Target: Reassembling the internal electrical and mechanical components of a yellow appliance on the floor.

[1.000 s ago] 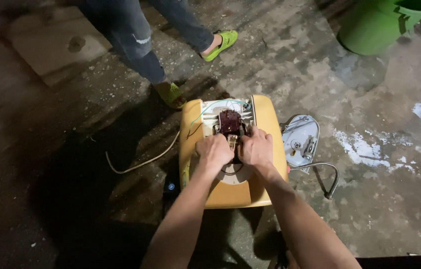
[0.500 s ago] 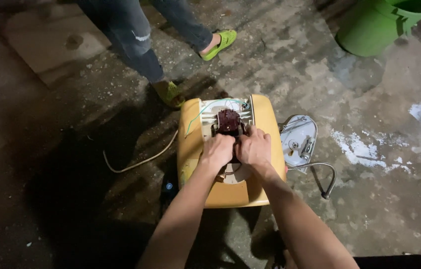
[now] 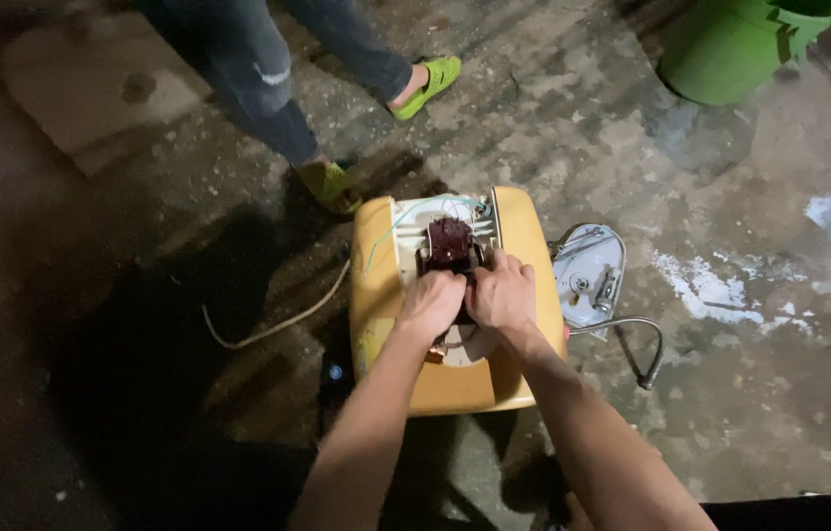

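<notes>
The left hand [image 3: 432, 300] sits curled at the centre of the frame, fingers folded down over the near end of a dark reddish-brown motor [image 3: 452, 246]; whether it actually grips the part or only presses on it cannot be told, since the fingertips are hidden. The right hand [image 3: 502, 292] lies just beside it, touching it, likewise closed down narrow on the same spot, its knuckles toward the upper edge of the frame.

The motor stands in the open cavity of a yellow housing [image 3: 523, 246] that rests on the concrete floor [image 3: 749, 393]. It lies directly above both hands in the picture, that is, away from the person, with its long axis running up and down the frame in line with the forearms. Both hands are about equally near; the left covers slightly more of the motor's lower end. A thin pale wire [image 3: 405, 221] loops over the cavity at the motor's upper left.

To the right of the housing, just beside it, lies a grey metal plate [image 3: 587, 275] with a bent dark tube [image 3: 636, 344] below it. A pale cord [image 3: 278, 320] trails off to the left. At the upper left another person's legs in jeans [image 3: 258, 88] and green sandals [image 3: 430, 84] stand near the housing, and a green bin [image 3: 740, 44] is at the upper right.
</notes>
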